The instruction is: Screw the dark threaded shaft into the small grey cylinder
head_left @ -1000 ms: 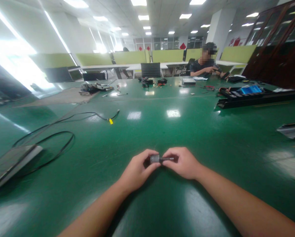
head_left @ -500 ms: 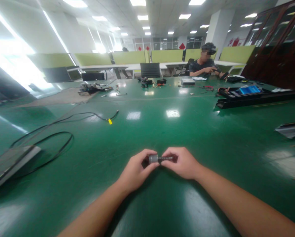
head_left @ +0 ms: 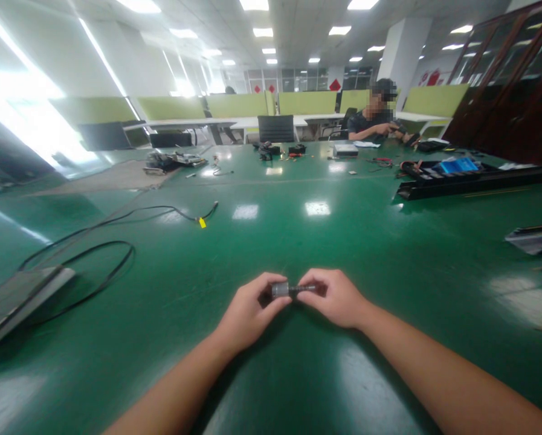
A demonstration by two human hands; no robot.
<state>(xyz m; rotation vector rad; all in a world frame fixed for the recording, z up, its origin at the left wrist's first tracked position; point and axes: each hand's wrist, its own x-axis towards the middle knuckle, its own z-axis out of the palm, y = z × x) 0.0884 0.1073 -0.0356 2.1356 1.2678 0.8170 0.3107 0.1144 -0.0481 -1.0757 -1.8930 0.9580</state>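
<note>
A small grey cylindrical piece [head_left: 280, 290] is pinched between the thumb and fingers of my left hand [head_left: 249, 308]. From its right end runs a thin dark ridged shaft [head_left: 303, 289], which the thumb and fingers of my right hand [head_left: 336, 297] grip. Cylinder and shaft lie in one line, roughly level, just above or on the green tabletop [head_left: 271, 248]. Too little detail shows to name the exact kind of part. My fingertips hide some of both ends.
On the left lies a flat device [head_left: 21, 302] beside a black cable [head_left: 130, 244] with a yellow tag. A long black channel [head_left: 461, 181] holding blue-wrapped parts sits at the right. Electronics [head_left: 173, 160] lie at the far left. Across the table sits a person [head_left: 373, 124], hands on something dark.
Both hands keep their grip. The cylinder and shaft have shifted very slightly left and upward in view; the surroundings look the same.
</note>
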